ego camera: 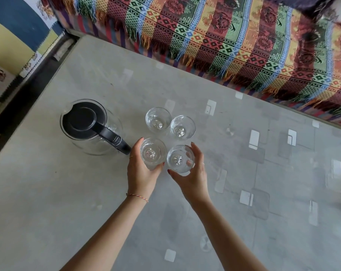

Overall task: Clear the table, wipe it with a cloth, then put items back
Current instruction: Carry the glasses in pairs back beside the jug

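Several clear drinking glasses stand close together on the glass table top [48, 192]. My left hand [141, 174] wraps around the near left glass [152, 153]. My right hand [193, 178] grips the near right glass [179, 159]. Two more glasses, the far left glass [158, 119] and the far right glass [183, 127], stand free just behind them. A glass jug [89, 126] with a black lid and black handle stands to the left, its handle pointing toward my left hand. No cloth is in view.
A sofa covered with a colourful striped fringed throw [224, 36] runs along the table's far edge. On the left, past the table's edge, a dark strip of floor and a blue and yellow rug [13, 36] show.
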